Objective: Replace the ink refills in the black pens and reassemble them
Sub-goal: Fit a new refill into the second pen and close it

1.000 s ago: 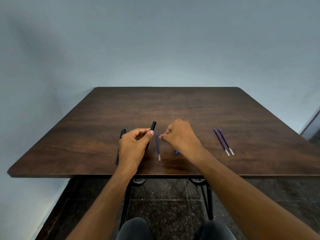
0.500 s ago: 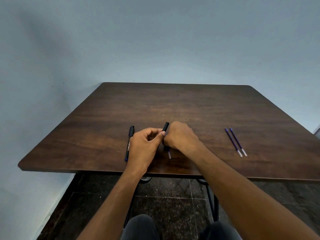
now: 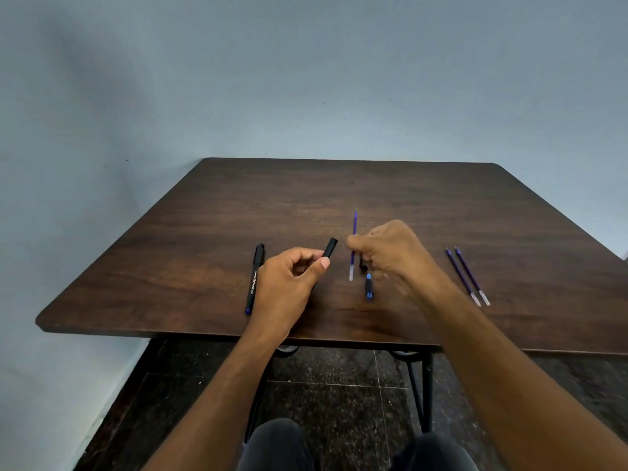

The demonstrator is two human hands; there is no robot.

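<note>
My left hand [image 3: 289, 283] grips a black pen barrel [image 3: 330, 248] whose open end pokes up past my thumb. My right hand [image 3: 390, 256] pinches a blue ink refill [image 3: 353, 246], held nearly upright just above the table, tip pointing away from me. A small black piece [image 3: 363, 265] shows under the right fingers. A short black and blue pen part [image 3: 368, 287] lies on the wooden table [image 3: 204, 232] below the right hand. A whole black pen [image 3: 254, 278] lies left of my left hand. Two more blue refills [image 3: 467, 277] lie side by side at the right.
The table's near edge [image 3: 204, 333] runs just under my wrists. A pale blue wall stands behind and to the left. Dark tiled floor, the table's metal legs [image 3: 424, 396] and my knees [image 3: 282, 447] show below.
My right hand, which was pressed against the left at the barrel, has pulled away to the right and lifted the blue refill off the table. The small black and blue part is uncovered.
</note>
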